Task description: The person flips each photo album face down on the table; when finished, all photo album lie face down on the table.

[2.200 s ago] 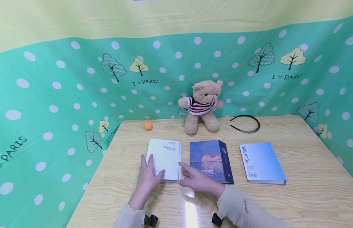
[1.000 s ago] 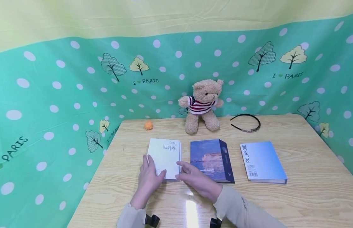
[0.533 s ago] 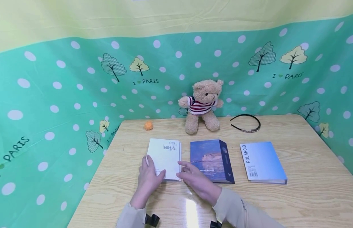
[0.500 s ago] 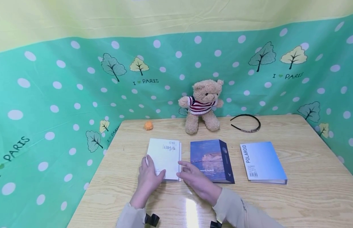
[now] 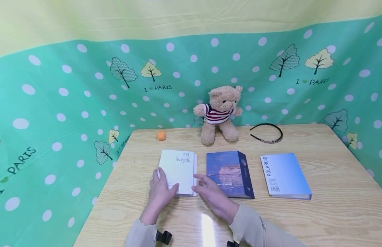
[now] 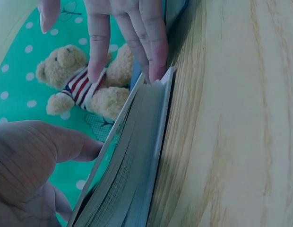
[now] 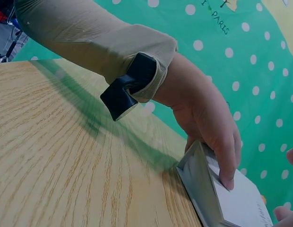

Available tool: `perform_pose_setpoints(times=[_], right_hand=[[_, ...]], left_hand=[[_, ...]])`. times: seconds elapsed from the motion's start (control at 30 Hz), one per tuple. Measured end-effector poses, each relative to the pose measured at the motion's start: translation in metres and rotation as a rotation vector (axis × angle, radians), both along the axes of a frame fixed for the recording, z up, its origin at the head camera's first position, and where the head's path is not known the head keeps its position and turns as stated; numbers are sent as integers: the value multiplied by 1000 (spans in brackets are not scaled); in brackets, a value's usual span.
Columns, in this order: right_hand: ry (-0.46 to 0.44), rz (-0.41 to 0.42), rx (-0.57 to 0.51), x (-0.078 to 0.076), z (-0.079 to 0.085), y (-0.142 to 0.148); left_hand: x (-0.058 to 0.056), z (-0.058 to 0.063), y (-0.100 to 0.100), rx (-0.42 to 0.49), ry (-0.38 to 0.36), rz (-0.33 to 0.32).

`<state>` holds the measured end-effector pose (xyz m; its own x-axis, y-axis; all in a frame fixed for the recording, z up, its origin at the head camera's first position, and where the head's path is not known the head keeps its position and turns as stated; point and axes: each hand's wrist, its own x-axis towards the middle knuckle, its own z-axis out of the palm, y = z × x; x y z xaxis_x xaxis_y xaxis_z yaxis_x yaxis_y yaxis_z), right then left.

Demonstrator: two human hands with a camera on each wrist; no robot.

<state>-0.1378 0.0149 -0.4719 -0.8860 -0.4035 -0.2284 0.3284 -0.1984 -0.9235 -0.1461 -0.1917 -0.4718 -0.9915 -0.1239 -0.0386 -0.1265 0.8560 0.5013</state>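
A white book (image 5: 178, 171) with thin dark writing on its cover lies flat on the table, its page edges (image 6: 132, 156) showing in the left wrist view. My left hand (image 5: 161, 192) holds its near left part, thumb on the cover and fingers over the left edge. At the opposite edge is my right hand (image 5: 213, 193), index finger and thumb apart. Several right fingertips (image 6: 157, 71) reach the page edges at one corner, seen from the left wrist. From the right wrist, the left thumb (image 7: 227, 175) presses down on the cover.
Right of the book lie a dark blue photo album (image 5: 223, 168) and a light blue Polaroid album (image 5: 285, 175). Farther back, a teddy bear (image 5: 218, 115) sits between an orange fuzzy ball (image 5: 161, 135) and a black headband (image 5: 282, 132). A green dotted curtain (image 5: 178, 82) encloses the wooden table (image 5: 336, 192).
My right fingertips went a little way over the cover's right edge about a second ago and have since drawn slightly back to the right. My left hand and the book have hardly moved.
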Motion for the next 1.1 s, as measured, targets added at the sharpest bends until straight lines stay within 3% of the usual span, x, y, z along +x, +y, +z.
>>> perform_pose_setpoints(times=[0.63, 1.1], right_hand=[[-5, -5, -75, 0, 5, -1], [34, 9, 2, -4, 2, -1]], left_hand=[[0, -3, -10, 70, 3, 3], [1, -5, -18, 137, 25, 6]])
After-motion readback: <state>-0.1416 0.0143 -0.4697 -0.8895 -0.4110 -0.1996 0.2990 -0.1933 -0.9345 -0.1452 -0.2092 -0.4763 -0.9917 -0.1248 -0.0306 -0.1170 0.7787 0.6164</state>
